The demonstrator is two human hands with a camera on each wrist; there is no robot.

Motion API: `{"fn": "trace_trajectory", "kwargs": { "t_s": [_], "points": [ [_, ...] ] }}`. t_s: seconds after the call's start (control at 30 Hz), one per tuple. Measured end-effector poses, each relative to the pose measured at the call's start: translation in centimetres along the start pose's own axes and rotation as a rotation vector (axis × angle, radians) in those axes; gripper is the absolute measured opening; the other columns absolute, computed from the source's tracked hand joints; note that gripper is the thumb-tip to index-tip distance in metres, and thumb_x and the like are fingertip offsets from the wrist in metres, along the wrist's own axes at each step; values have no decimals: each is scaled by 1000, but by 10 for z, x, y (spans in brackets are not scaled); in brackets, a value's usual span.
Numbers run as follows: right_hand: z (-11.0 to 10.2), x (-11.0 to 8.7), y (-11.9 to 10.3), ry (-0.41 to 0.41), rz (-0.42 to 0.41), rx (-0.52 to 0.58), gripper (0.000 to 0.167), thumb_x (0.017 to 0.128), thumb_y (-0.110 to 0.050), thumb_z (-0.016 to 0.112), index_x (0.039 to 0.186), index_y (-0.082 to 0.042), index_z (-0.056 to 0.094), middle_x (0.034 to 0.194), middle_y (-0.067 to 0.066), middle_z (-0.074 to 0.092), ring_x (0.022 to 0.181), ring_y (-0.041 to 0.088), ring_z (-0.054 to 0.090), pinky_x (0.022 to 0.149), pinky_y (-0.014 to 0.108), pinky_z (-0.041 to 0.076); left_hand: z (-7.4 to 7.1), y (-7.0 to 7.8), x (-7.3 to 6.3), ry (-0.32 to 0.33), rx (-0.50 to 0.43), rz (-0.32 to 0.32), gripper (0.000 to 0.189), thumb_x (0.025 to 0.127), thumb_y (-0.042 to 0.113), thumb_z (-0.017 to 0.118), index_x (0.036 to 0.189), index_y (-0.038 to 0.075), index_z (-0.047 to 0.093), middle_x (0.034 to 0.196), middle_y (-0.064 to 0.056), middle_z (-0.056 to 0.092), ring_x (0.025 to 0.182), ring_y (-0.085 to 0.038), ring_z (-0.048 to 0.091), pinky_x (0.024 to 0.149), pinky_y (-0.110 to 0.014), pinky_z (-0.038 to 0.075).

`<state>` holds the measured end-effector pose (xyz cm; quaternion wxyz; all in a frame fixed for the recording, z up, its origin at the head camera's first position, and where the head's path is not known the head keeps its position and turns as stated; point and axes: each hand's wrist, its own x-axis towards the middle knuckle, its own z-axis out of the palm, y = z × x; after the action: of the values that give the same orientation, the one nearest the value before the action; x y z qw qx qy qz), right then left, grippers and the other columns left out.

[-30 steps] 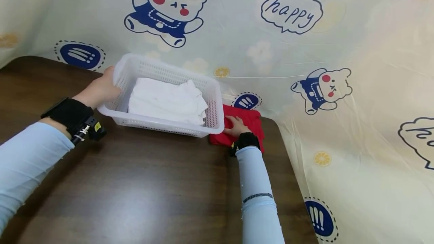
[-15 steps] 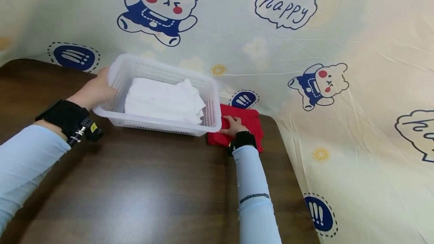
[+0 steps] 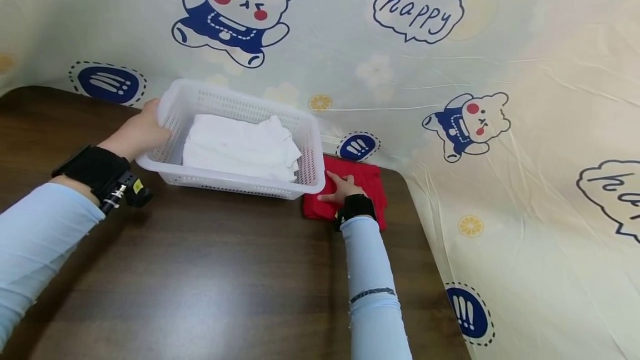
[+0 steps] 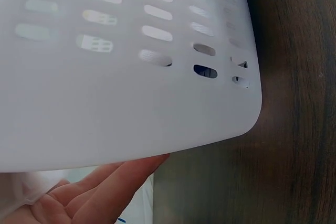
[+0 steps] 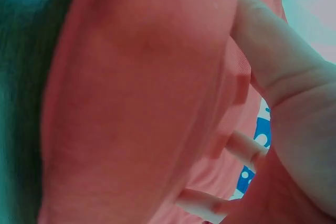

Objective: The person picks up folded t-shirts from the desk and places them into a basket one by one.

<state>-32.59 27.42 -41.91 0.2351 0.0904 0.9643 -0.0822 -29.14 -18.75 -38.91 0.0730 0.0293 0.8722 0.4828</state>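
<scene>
A white perforated plastic basket [image 3: 240,185] stands at the back of the table, with folded white cloth [image 3: 237,146] inside. My left hand [image 3: 142,132] grips its left end; in the left wrist view, fingers [image 4: 113,190] show beyond the basket's rim. Beside the basket's right end lies a folded red cloth [image 3: 367,182], its left part behind the basket's corner. My right hand [image 3: 344,189] rests on this cloth with fingers spread. Close up in the right wrist view, the thumb [image 5: 278,51] and fingertips touch the red fabric [image 5: 136,98].
The dark wooden table [image 3: 225,271] extends in front of the basket. A pale printed sheet [image 3: 325,26] with bears and lettering hangs behind the table and along its right edge.
The red cloth has shifted slightly toward me under my right hand, whose fingers now look more spread. My left hand keeps its grip on the basket. The head view has swung a little.
</scene>
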Motion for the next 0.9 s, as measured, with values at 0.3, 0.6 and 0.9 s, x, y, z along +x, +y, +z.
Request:
{"fn": "trace_trajectory", "kwargs": {
  "t_s": [0.3,0.6,0.9],
  "points": [
    [-1,-15,-1,-3,12,-24,94,80,-56,79,158,-46,28,157,16,25,129,47,42,101,65,45,0,3,-4,-7,-6,6,82,97,-3,48,160,0,-5,153,-41,20,125,-62,36,94,-81,35],
    [6,-26,5,8,-7,-28,94,79,-53,82,157,-45,31,155,17,28,133,48,36,98,68,46,-1,4,-6,-4,-11,0,82,98,-2,48,159,0,-6,152,-42,20,124,-63,37,93,-82,35],
    [12,-40,6,11,-37,-63,90,82,-52,79,157,-41,31,150,18,32,132,47,38,98,67,46,-1,-2,0,-2,-26,22,86,94,-6,49,161,4,-5,155,-39,19,129,-63,34,94,-82,33]
  ]
}}
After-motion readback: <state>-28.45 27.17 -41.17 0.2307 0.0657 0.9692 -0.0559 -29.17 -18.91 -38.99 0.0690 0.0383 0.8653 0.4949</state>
